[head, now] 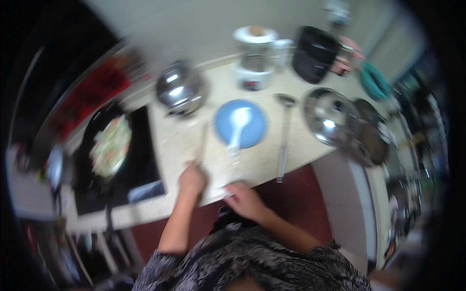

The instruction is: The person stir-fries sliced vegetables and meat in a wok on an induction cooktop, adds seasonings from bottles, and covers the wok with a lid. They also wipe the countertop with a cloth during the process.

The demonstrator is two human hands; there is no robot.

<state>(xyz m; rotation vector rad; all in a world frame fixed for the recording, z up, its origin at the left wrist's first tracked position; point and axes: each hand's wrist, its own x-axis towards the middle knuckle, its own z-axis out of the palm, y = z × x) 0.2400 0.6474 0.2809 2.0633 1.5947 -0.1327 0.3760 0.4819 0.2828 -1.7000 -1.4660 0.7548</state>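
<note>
My left hand (193, 180) is closed around the lower end of a thin wooden stick (204, 140), perhaps chopsticks, which points away over the pale countertop (178, 145). At the counter's front edge, my right hand (245, 200) has its fingers curled; blur hides whether anything is in them. Beyond the hands, a white spoon (241, 120) lies on a round blue plate (222, 125). A long-handled metal ladle (284, 138) rests to the right, its handle end over the front edge. On the left, a dark wok (89, 125) with chopped pale-green food (111, 147) sits on the black cooktop (142, 145).
A shiny steel kettle (180, 89) and a glass electric kettle (255, 58) stand at the back. Farther right are a black container (316, 54), a steel lid (329, 114) and a teal basin (375, 82). The wok's handle (109, 216) juts past the counter edge.
</note>
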